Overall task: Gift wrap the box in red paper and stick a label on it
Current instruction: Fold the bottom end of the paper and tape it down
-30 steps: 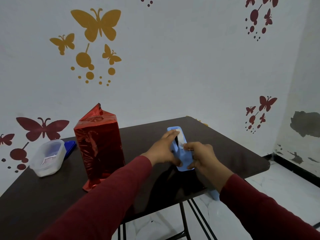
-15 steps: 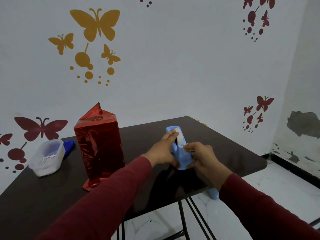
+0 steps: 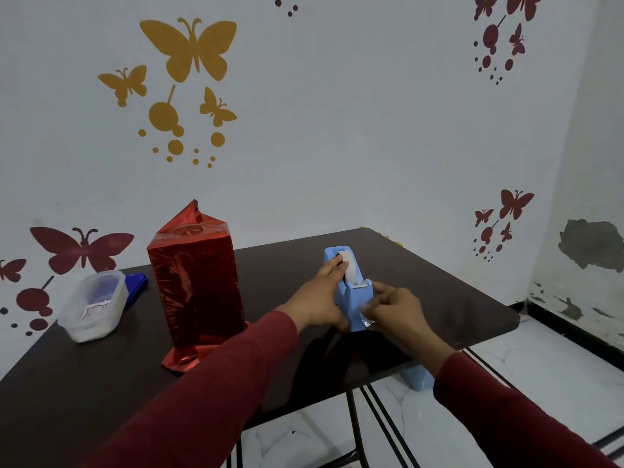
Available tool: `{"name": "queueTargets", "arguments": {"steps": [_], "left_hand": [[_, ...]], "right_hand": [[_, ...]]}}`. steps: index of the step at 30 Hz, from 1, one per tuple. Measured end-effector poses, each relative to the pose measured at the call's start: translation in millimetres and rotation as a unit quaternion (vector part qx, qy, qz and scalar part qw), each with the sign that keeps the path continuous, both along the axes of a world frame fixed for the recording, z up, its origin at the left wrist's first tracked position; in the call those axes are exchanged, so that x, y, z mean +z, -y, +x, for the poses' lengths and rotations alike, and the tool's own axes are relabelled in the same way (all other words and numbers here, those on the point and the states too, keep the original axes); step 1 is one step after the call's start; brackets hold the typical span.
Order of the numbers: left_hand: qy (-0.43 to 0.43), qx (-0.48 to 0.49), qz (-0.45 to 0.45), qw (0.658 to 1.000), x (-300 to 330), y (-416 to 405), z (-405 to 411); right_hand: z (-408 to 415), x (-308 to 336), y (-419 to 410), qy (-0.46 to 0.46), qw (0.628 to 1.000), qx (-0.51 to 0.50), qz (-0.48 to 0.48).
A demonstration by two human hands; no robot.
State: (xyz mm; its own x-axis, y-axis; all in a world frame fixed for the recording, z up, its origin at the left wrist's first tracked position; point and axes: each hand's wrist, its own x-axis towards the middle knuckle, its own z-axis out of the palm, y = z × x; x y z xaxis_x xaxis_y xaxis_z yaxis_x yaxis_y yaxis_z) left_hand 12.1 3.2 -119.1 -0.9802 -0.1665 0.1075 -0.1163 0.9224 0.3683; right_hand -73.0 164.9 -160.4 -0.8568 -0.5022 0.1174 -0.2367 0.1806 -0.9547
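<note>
A tall box wrapped in shiny red paper (image 3: 196,282) stands upright on the dark table (image 3: 439,298), left of centre, with a paper flap sticking up at its top and another spread at its base. To its right stands a light blue tape dispenser (image 3: 353,298) with a white tape roll. My left hand (image 3: 320,298) grips the dispenser's left side. My right hand (image 3: 395,309) pinches a clear strip of tape (image 3: 366,321) drawn from the dispenser's front end.
A clear plastic tub (image 3: 93,305) with paper slips inside sits at the table's left, a blue lid (image 3: 136,287) behind it. The table's front-right edge is just below my hands. A light blue object (image 3: 417,378) stands on the white floor under the table.
My right hand has slid toward me from the dispenser's cutter, drawing a strip of clear tape out. My left hand has stayed on the dispenser.
</note>
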Motion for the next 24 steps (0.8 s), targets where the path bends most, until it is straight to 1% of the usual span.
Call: {"name": "queueTargets", "arguments": {"steps": [1, 2, 5, 7, 8, 12, 14, 21, 24], "left_hand": [[-0.01, 0.004, -0.005, 1.0, 1.1, -2.1, 0.8], [-0.03, 0.013, -0.012, 0.999, 2.6, -5.6, 2.9], [-0.146, 0.039, -0.028, 0.988, 9.6, -22.7, 10.6], [-0.201, 0.023, -0.038, 0.979, 15.1, -35.0, 12.1], [-0.202, 0.008, -0.051, 0.978, 17.0, -39.6, 10.3], [-0.123, -0.035, -0.131, 0.983, 21.0, -49.6, -2.3], [-0.12, -0.035, -0.159, 0.979, 24.7, -51.7, -5.5], [-0.119, -0.028, -0.139, 0.983, 29.3, -54.6, -7.9], [-0.09, -0.031, -0.131, 0.987, 31.7, -54.8, -6.6]], "right_hand": [[-0.6, -5.0, -4.2, 0.022, 0.999, 0.014, -0.029], [-2.6, -11.5, -7.3, 0.063, 0.995, 0.028, -0.075], [0.7, -15.8, -16.0, 0.192, 0.957, 0.024, -0.218], [-0.4, -16.0, -18.7, 0.234, 0.934, 0.004, -0.27], [-1.3, -16.9, -18.9, 0.239, 0.93, 0.0, -0.279], [1.9, -18.6, -21.5, 0.223, 0.929, 0.01, -0.294], [3.7, -17.8, -22.4, 0.213, 0.931, 0.008, -0.296], [6.4, -17.2, -21.9, 0.187, 0.943, -0.005, -0.274], [7.3, -17.2, -22.1, 0.173, 0.946, -0.008, -0.273]]}}
